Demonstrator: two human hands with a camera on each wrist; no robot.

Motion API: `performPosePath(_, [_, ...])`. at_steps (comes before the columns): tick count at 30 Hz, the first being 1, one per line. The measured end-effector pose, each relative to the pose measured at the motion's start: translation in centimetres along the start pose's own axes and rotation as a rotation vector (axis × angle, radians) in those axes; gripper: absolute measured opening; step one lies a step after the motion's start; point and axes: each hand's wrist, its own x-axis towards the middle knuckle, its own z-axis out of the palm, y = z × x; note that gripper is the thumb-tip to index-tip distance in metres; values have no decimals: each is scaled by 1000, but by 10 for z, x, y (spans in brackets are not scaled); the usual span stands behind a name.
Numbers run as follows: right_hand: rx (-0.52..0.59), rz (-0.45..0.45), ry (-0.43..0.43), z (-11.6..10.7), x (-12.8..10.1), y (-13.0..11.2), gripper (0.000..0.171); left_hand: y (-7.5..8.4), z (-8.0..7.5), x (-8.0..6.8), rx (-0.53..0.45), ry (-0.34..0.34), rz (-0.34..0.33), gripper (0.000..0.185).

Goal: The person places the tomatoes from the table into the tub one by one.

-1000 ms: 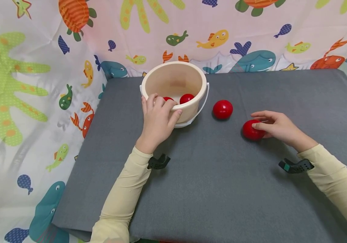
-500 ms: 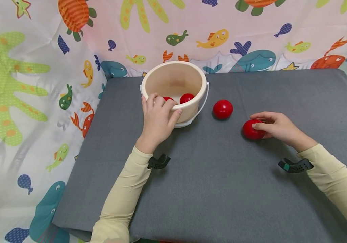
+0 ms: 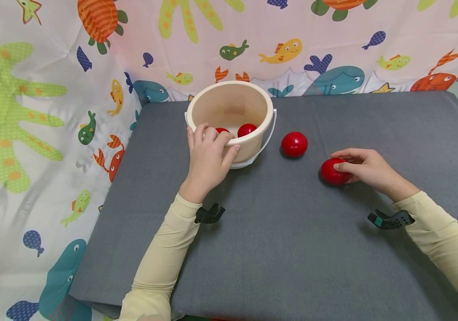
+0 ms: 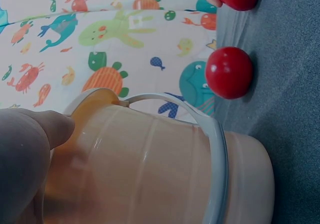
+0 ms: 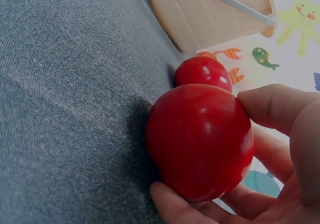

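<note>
A cream bucket [image 3: 231, 103] with a white wire handle [image 4: 212, 144] stands at the back of the grey mat [image 3: 293, 232]. Two red balls [image 3: 246, 129] lie inside it. My left hand [image 3: 209, 157] grips the bucket's near rim, thumb on the outer wall [image 4: 150, 179]. My right hand [image 3: 367, 169] holds a red ball [image 3: 332, 172] that rests on the mat, thumb and fingers curled round it [image 5: 200, 139]. Another red ball [image 3: 294, 144] lies loose between that ball and the bucket, also seen as the further ball [image 5: 203, 71] in the right wrist view.
A sea-creature patterned cloth [image 3: 52, 89] hangs behind and to the left of the mat. The mat's left edge [image 3: 104, 209] drops off beside my left forearm. Bare grey mat lies in front of both arms.
</note>
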Motion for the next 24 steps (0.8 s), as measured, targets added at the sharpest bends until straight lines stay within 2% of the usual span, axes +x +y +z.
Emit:
performPosePath(7, [19, -1, 24, -1, 0, -3, 41, 0, 0, 0, 3, 0, 1, 29])
performPosePath(13, [25, 52, 84, -7, 4, -16, 44, 0, 0, 0, 2, -5, -1, 29])
performPosePath(18, [-24, 40, 118, -21, 8, -34, 46, 1, 0, 0, -1, -7, -2, 29])
performPosePath(24, [-31, 15, 207, -40, 17, -66, 48, 1, 1, 1, 4, 3, -1, 29])
